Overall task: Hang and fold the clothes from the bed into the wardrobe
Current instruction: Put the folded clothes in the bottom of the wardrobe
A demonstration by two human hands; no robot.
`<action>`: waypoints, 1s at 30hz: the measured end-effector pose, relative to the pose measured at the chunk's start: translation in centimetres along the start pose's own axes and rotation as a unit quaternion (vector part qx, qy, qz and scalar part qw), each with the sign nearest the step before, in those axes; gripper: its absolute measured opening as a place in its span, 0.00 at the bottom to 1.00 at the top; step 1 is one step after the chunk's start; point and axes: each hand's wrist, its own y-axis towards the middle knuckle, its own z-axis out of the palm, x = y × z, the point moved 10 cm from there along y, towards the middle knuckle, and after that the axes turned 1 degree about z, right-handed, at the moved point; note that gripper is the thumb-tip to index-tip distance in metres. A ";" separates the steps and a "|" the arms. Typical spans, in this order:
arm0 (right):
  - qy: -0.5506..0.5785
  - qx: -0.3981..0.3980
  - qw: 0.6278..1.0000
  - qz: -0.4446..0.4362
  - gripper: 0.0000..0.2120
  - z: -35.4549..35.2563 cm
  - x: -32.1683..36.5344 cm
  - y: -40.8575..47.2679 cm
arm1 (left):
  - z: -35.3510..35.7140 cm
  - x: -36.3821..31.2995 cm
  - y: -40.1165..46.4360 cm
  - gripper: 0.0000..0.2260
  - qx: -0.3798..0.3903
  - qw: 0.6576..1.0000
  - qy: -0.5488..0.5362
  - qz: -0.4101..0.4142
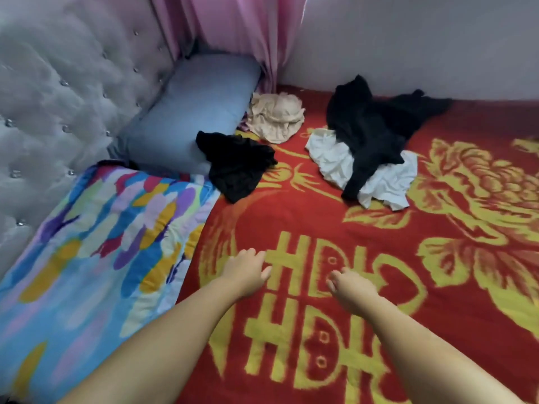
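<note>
Several crumpled clothes lie at the far side of the bed's red and yellow blanket [306, 217]. A small black garment [237, 164] sits beside the pillow. A beige garment [275, 116] is bunched near the curtain. A large black garment [376, 126] sprawls over a white one [388, 182] by the wall. My left hand [246, 272] and my right hand [351, 284] reach forward over the blanket with relaxed fingers, holding nothing, well short of the clothes.
A blue pillow [186, 112] leans on the grey tufted headboard [58, 91]. A folded multicoloured quilt [96, 237] lies along the bed's left side. A pink curtain [233, 33] hangs in the corner, with a pale wall [423, 45] behind the bed.
</note>
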 end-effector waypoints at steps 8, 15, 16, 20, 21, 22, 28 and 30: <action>0.062 -0.043 0.997 -0.014 0.22 4.6 6.5 16.7 | 6.2 7.3 13.7 0.20 -0.018 0.999 -0.017 -0.024; 0.030 -0.111 0.993 -0.020 0.28 11.0 7.4 22.9 | 7.4 11.2 22.5 0.26 -0.078 0.997 0.020 0.006; 0.027 -0.140 0.990 -0.020 0.29 11.1 7.3 23.0 | 7.2 12.0 23.9 0.27 -0.087 0.996 0.019 0.003; 0.015 -0.241 0.970 -0.019 0.28 10.7 7.0 23.1 | 5.4 15.2 29.2 0.32 -0.137 0.989 0.056 -0.017; 0.014 -0.247 0.969 -0.022 0.28 10.7 7.1 23.2 | 4.9 16.0 30.6 0.33 -0.139 0.987 0.070 -0.028; 0.012 -0.249 0.968 -0.023 0.28 10.6 7.1 23.2 | 4.4 16.8 31.9 0.34 -0.137 0.987 0.075 -0.046; -0.003 -0.220 0.975 -0.019 0.29 11.1 7.2 23.4 | 3.2 19.5 37.5 0.27 -0.088 0.987 0.023 -0.136; -0.007 -0.223 0.975 -0.018 0.29 11.1 7.2 23.3 | 1.8 19.8 37.7 0.19 -0.106 0.987 0.036 -0.116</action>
